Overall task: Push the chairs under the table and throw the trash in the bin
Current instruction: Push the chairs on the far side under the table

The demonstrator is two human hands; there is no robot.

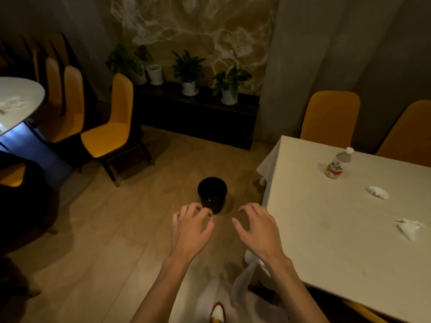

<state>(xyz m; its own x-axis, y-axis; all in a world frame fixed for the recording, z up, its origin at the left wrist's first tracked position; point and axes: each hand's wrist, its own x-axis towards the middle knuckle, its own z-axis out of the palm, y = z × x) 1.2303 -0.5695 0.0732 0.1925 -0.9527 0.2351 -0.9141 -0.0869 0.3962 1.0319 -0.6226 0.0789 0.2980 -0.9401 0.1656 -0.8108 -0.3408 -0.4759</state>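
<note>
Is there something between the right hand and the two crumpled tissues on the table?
Nothing visible blocks the way. The right hand hovers empty above the floor, just left of the table edge. The near tissue and far tissue lie on open cloth; the bottle stands beyond them.

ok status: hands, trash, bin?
Left hand and right hand open, empty. Bottle and two tissues on table. Bin ahead, path clear.

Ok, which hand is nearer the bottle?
Right. The right hand hangs over the floor just off the table's near-left edge; the left hand is further left, by the bin. The bottle stands far right.
</note>
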